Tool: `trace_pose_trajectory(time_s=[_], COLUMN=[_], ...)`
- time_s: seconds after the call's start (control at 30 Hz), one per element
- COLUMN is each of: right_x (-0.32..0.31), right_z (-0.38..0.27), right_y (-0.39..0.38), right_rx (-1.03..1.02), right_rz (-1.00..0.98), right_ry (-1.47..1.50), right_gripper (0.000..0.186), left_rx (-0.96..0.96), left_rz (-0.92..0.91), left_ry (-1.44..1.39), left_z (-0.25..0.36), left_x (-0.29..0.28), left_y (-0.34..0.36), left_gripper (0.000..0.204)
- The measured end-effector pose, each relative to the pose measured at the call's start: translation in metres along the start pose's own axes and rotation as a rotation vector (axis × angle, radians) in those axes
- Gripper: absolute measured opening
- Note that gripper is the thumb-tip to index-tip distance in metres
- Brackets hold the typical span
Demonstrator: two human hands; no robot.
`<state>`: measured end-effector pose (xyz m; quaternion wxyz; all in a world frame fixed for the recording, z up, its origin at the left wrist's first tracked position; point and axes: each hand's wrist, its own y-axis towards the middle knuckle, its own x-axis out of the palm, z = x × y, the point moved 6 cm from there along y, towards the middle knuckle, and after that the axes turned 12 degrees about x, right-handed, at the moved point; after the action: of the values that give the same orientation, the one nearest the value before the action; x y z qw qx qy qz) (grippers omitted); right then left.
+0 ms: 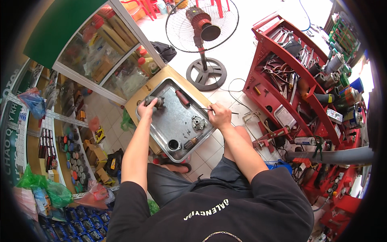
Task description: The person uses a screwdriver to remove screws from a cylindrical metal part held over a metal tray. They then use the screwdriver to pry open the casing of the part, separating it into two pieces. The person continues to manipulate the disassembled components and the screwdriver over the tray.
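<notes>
My left hand (147,108) is closed around a dark cylindrical metal part (160,102), held over the left side of a shallow metal tray (161,135). At the tray's right edge, my right hand (221,116) grips a thin dark rod-like tool (204,108), which sticks out on both sides of the fist. Between my hands, a red-and-black handle (182,98) lies in the tray. Nearer to me are a grey metal housing (198,123), several small loose pieces (188,132), a hollow round cup (174,144) and a motor armature-like part (190,142).
The tray rests on a wooden surface (166,73). Beyond it stands a black pedestal fan (205,74). A red tool cart (258,60) full of wrenches and pliers is at the right. At the left are a glass cabinet (109,52) and shelves of parts (74,161).
</notes>
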<state>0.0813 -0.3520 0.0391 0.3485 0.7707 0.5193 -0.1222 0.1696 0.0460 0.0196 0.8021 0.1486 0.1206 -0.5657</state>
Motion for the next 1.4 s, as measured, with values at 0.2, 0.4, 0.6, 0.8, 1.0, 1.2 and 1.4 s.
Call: trace_pose_trajectory(time_s=[0.2, 0.4, 0.6, 0.8, 1.0, 1.2, 1.4], right_x=[-0.005, 0.005, -0.048, -0.052, 0.000, 0.087, 0.094], right_z=[0.016, 0.015, -0.046, -0.038, -0.055, -0.052, -0.034], right_y=[0.003, -0.003, -0.012, -0.034, -0.044, -0.014, -0.022], right_rx=[0.048, 0.064, -0.284, 0.079, -0.312, -0.173, -0.190], right_rz=[0.012, -0.065, 0.183, 0.032, -0.231, -0.486, -0.511], right_ry=[-0.043, -0.033, 0.209, 0.626, 0.309, 0.064, 0.037], right_gripper=[0.009, 0.010, 0.009, 0.021, 0.015, 0.030, 0.030], left_rx=[-0.384, -0.268, -0.321, -0.367, -0.243, -0.160, -0.243], left_rz=[0.226, 0.310, 0.307, 0.212, 0.122, 0.024, 0.069], left_ry=[-1.421, -1.777, -1.886, -1.823, -1.465, -0.999, -1.066], left_z=[0.022, 0.082, 0.051, 0.053, 0.024, -0.021, -0.028], left_x=[0.015, 0.004, -0.008, -0.010, -0.005, 0.011, 0.012], left_y=[-0.072, -0.114, -0.143, -0.162, -0.166, -0.136, -0.134], left_gripper=[0.053, 0.044, 0.039, 0.037, 0.029, 0.050, 0.059])
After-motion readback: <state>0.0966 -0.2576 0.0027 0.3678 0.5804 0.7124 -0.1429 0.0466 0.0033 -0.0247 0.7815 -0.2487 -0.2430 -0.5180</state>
